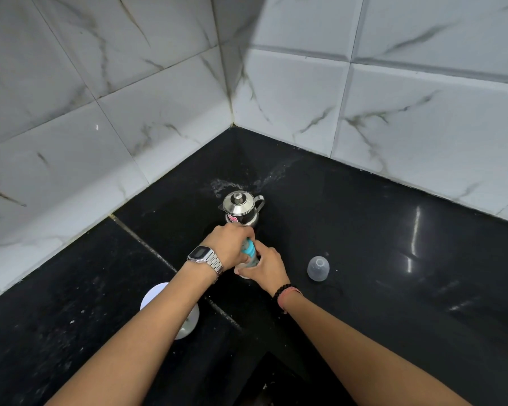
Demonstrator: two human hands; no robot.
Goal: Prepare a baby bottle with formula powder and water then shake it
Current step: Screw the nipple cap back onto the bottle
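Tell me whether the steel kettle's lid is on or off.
On. The steel kettle stands upright on the black counter with its knobbed lid seated on top.

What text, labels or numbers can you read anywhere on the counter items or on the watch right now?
None can be read.
Red and white sticker on the steel kettle: print too small and blurred.
Digital wristwatch display: digits not legible.
Baby bottle, gripped by the left hand and right hand: no readable marks show.
Clear cap on the countertop: no text seen.
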